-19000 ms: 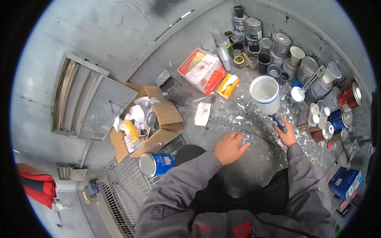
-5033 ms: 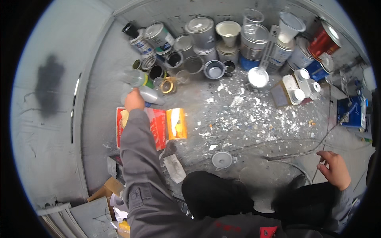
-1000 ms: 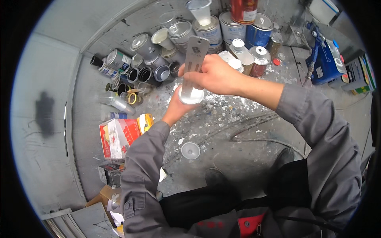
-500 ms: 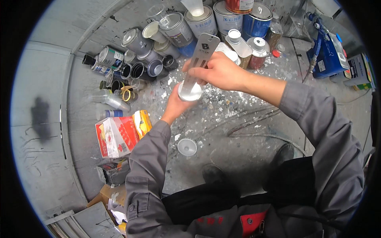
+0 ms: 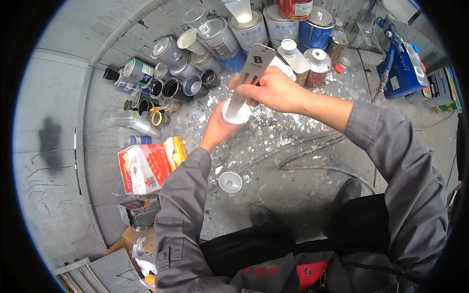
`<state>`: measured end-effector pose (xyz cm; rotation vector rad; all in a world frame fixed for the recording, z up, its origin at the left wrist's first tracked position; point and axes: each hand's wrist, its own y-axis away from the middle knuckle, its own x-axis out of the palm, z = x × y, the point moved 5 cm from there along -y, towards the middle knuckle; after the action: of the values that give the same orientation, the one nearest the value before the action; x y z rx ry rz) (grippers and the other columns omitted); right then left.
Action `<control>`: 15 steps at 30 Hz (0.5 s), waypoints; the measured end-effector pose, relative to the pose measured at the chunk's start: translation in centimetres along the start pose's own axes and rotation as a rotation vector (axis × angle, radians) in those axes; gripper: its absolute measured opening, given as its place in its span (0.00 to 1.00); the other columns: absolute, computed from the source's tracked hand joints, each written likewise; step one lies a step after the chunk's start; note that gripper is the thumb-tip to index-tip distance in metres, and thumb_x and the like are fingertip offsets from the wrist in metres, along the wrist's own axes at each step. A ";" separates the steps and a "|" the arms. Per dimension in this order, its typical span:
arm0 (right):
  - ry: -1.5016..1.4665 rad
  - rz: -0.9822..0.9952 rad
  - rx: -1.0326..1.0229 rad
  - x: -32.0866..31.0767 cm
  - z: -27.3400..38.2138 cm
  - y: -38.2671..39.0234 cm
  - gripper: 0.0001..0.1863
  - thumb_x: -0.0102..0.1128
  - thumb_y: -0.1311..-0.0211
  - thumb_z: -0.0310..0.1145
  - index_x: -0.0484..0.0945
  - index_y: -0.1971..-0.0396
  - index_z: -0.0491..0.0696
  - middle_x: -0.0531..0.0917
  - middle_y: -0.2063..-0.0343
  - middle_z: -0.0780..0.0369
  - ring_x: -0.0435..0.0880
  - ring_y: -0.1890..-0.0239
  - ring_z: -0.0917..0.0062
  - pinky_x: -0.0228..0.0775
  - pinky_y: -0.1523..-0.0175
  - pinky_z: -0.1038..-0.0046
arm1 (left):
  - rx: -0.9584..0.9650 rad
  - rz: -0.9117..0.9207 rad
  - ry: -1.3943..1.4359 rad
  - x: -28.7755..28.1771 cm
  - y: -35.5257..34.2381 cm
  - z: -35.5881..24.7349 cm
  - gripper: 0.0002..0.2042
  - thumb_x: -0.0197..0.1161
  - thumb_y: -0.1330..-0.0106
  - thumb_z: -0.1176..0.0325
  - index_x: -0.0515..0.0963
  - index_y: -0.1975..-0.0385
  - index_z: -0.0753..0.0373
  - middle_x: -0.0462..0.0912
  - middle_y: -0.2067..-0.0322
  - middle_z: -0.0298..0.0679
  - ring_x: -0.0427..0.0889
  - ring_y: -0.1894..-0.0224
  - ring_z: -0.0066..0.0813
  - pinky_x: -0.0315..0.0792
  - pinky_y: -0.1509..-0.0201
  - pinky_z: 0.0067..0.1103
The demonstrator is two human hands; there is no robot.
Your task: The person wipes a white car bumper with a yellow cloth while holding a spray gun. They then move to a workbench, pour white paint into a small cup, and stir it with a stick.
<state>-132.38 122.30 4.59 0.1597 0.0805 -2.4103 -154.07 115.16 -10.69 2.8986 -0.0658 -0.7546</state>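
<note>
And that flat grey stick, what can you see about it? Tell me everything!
The flat grey stick looks like metal, long and thin, with a small hole near its top, dark printing and narrow slot-like marks. It leans, top to the right, pinched in the right hand. Its lower end is inside a small cup, white inside, held in the left hand.

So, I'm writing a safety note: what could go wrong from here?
The cup in the left hand might spill if the right hand jerks the slotted stick standing in it. The hose curving across the floor near the right shoe could catch a foot. The red can perched on other cans might topple if knocked.
</note>
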 end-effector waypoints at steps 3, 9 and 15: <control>-0.041 -0.009 0.021 0.0 -0.2 0.1 0.13 0.63 0.29 0.33 0.86 0.51 0.45 0.90 0.65 0.58 0.88 0.66 0.78 0.81 0.57 0.71 | 0.004 -0.014 0.007 0.0 -0.1 -0.4 0.40 0.84 0.48 0.65 0.71 0.34 0.62 0.83 0.43 0.39 0.82 0.40 0.29 0.74 0.35 0.28; -0.061 -0.008 0.057 -0.4 0.0 0.4 0.12 0.63 0.29 0.33 0.86 0.51 0.45 0.89 0.64 0.59 0.87 0.65 0.78 0.81 0.57 0.72 | 0.015 -0.009 -0.020 0.2 -0.5 -0.9 0.36 0.83 0.48 0.63 0.76 0.39 0.61 0.84 0.45 0.40 0.82 0.42 0.31 0.75 0.37 0.28; -0.079 -0.017 0.050 -0.6 0.0 0.6 0.12 0.63 0.29 0.32 0.86 0.51 0.45 0.89 0.64 0.60 0.86 0.66 0.79 0.80 0.58 0.72 | 0.052 -0.011 -0.080 0.3 -0.7 -0.2 0.36 0.83 0.50 0.62 0.77 0.40 0.61 0.84 0.45 0.43 0.83 0.41 0.38 0.75 0.37 0.31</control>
<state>-131.56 122.24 4.61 0.0877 -0.0148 -2.4340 -153.76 115.86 -10.76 2.9195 -0.0790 -0.8841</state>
